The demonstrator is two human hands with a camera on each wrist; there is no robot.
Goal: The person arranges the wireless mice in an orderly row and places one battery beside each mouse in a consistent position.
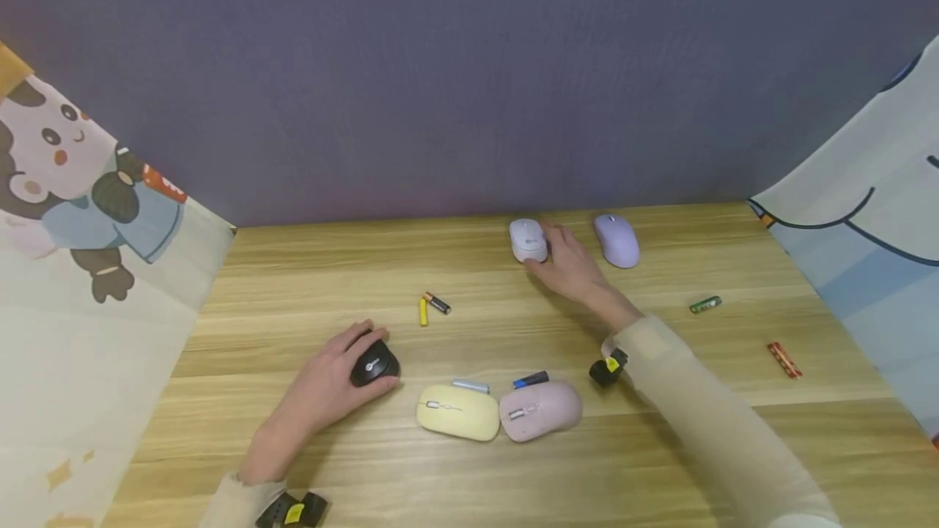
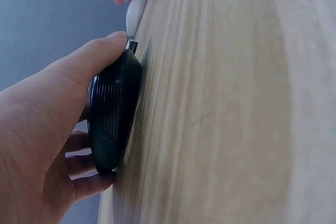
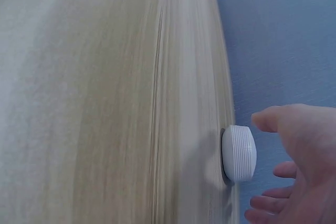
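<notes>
My left hand grips a black computer mouse by its sides, at the left of the table. In the left wrist view the thumb lies at one end of that black mouse and fingertips curl at the other. Farther back, my right hand is beside a white computer mouse. The right wrist view shows the thumb and fingers spread around the ribbed side of this white mouse, with a gap between them and it.
A yellow mouse and a pink mouse lie in front, a silver battery and a blue-black battery behind them. A purple mouse sits back right. Other batteries are yellow, black-and-copper, green and red.
</notes>
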